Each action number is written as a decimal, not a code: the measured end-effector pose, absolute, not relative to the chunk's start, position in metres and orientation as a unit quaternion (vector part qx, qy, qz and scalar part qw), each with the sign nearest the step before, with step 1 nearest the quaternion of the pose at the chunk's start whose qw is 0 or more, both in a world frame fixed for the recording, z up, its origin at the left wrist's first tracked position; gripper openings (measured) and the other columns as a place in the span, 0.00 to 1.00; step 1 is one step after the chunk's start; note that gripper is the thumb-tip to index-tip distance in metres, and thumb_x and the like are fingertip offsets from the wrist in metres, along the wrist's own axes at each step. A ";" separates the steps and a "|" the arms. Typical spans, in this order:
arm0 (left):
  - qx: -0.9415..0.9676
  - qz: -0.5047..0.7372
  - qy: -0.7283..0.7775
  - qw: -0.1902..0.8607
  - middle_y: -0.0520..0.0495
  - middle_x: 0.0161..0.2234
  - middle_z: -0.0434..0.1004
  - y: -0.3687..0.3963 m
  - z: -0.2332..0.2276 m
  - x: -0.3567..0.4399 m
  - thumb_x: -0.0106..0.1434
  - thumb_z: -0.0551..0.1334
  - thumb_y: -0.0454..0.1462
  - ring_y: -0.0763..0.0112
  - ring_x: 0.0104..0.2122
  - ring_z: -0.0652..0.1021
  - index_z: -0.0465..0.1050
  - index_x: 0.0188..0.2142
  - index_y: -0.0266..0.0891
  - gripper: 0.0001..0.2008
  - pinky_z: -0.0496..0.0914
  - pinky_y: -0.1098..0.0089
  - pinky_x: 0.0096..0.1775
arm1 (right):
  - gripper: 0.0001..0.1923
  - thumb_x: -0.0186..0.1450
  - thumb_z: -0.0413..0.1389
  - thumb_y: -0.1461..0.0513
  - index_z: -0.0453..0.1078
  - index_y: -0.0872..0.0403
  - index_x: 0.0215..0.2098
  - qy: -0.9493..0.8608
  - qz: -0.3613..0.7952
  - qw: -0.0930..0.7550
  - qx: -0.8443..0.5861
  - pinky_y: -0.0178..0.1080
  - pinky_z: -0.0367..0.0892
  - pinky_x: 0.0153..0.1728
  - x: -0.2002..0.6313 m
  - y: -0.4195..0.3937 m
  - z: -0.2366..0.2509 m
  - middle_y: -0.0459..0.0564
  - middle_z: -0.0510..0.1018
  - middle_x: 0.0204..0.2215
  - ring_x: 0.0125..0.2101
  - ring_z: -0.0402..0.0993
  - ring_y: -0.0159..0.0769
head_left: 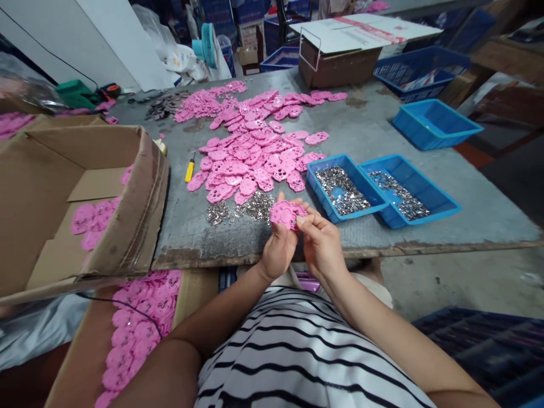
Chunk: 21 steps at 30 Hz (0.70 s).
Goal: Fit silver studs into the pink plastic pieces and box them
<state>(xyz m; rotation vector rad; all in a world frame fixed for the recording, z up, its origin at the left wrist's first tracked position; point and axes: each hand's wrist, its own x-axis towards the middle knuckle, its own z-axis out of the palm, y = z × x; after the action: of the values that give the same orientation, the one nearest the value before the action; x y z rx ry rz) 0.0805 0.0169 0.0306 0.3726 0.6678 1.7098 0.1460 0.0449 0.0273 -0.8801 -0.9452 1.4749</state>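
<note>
My left hand (pixel 278 249) holds a flat pink plastic piece (pixel 285 213) with holes in it, just above the near edge of the grey table (pixel 425 141). My right hand (pixel 321 241) touches the same piece from the right, its fingertips pinched at the piece's edge; whether they hold a small metal part I cannot tell. A heap of like pink pieces (pixel 255 156) lies right behind the hands. A small pile of loose silver metal parts (pixel 246 208) rests on the table to the left of the held piece.
Two blue trays (pixel 312 170) (pixel 446 204) with silver metal parts stand right of the hands; a third blue tray (pixel 436 122) sits farther back. An open cardboard box (pixel 140 192) with pink pieces stands left, another box (pixel 127 334) below it. A yellow-handled tool (pixel 189 168) lies by the heap.
</note>
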 end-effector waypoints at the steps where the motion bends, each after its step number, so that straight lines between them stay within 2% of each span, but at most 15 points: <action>1: 0.172 0.739 0.277 0.590 0.44 0.54 0.71 0.017 0.030 0.081 0.65 0.59 0.43 0.60 0.58 0.70 0.58 0.62 0.48 0.26 0.68 0.60 0.56 | 0.11 0.49 0.62 0.59 0.65 0.52 0.17 -0.390 0.628 0.561 -0.372 0.44 0.63 0.49 0.145 0.044 0.027 0.49 0.74 0.35 0.40 0.70 0.39; 7: 0.188 0.725 0.315 0.583 0.44 0.56 0.70 0.016 0.030 0.083 0.66 0.56 0.44 0.62 0.59 0.68 0.58 0.62 0.49 0.25 0.67 0.60 0.57 | 0.10 0.50 0.62 0.60 0.64 0.52 0.18 -0.376 0.617 0.586 -0.366 0.42 0.64 0.47 0.138 0.041 0.024 0.47 0.74 0.34 0.38 0.70 0.37; 13: 0.199 0.723 0.302 0.588 0.43 0.55 0.70 0.020 0.031 0.084 0.65 0.57 0.46 0.62 0.59 0.68 0.62 0.58 0.46 0.23 0.64 0.61 0.59 | 0.12 0.49 0.64 0.58 0.65 0.50 0.26 -0.371 0.608 0.597 -0.370 0.41 0.66 0.43 0.138 0.043 0.016 0.44 0.73 0.30 0.35 0.69 0.35; 18: 0.218 0.719 0.297 0.590 0.45 0.47 0.75 0.024 0.033 0.077 0.61 0.61 0.40 0.62 0.51 0.75 0.63 0.54 0.44 0.22 0.67 0.60 0.54 | 0.11 0.55 0.62 0.55 0.66 0.52 0.27 -0.459 0.543 0.586 -0.389 0.45 0.64 0.49 0.156 0.053 0.020 0.52 0.75 0.42 0.45 0.70 0.40; 21: 0.242 0.698 0.312 0.598 0.48 0.43 0.75 0.022 0.031 0.071 0.55 0.64 0.37 0.63 0.43 0.78 0.62 0.51 0.45 0.24 0.70 0.58 0.49 | 0.13 0.54 0.62 0.54 0.67 0.54 0.27 -0.457 0.465 0.632 -0.418 0.45 0.64 0.47 0.182 0.076 0.026 0.52 0.75 0.42 0.42 0.71 0.39</action>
<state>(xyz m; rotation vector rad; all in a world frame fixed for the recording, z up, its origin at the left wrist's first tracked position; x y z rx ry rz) 0.0713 0.0221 0.0311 0.5622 0.7231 1.6190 0.1819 0.0757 0.0262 -0.9572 -1.0458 1.0638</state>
